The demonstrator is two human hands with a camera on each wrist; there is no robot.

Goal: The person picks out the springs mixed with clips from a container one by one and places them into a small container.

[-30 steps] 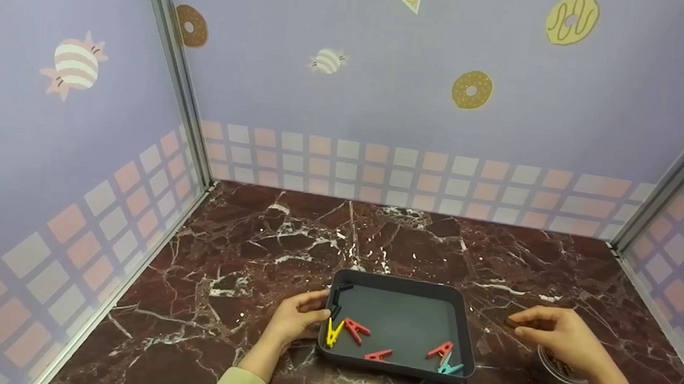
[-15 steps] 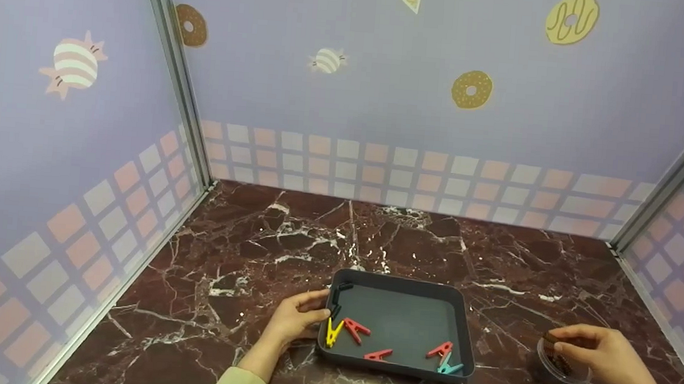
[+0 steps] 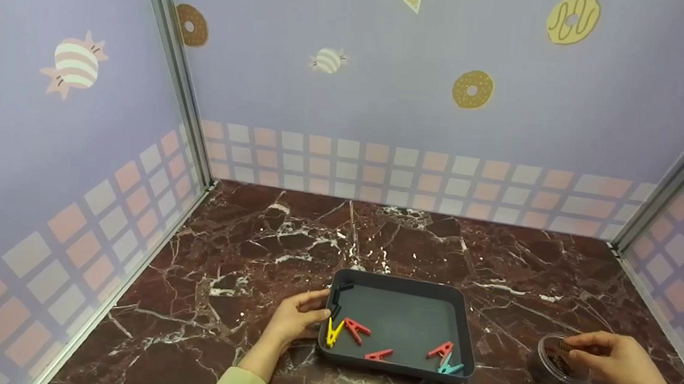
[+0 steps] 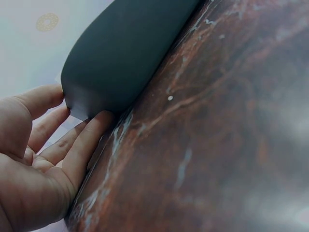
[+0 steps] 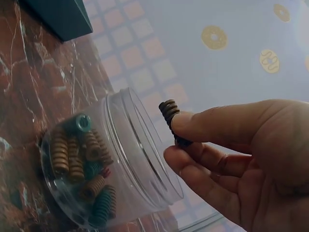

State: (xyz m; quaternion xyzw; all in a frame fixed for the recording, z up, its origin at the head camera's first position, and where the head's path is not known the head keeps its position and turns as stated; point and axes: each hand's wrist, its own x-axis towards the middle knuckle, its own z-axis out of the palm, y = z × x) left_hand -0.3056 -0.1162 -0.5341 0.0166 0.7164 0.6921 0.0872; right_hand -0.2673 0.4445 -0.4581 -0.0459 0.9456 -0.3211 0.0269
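Note:
My left hand (image 3: 297, 320) rests against the left wall of a dark grey tray (image 3: 389, 370); in the left wrist view its fingers (image 4: 79, 152) lie fairly straight along the outside of the tray (image 4: 123, 53). My right hand (image 3: 612, 360) pinches a brown coil spring (image 5: 170, 115) between thumb and fingers, just outside the mouth of a clear plastic jar (image 5: 140, 140). Inside the jar lie several brown and teal springs (image 5: 60, 157) and a bit of red. The tray holds a yellow clothespin (image 3: 334, 333), red clothespins (image 3: 357, 330) and a teal one (image 3: 449, 365).
Two dark small pieces (image 3: 336, 310) lie along the tray's left inner wall. The jar stands to the right of the tray on a dark red marbled table (image 3: 289, 237). Patterned panels (image 3: 386, 98) enclose the back and both sides.
My right hand has moved right and down from beside the tray to the jar's mouth, then slightly right again. My left hand and the tray stay put.

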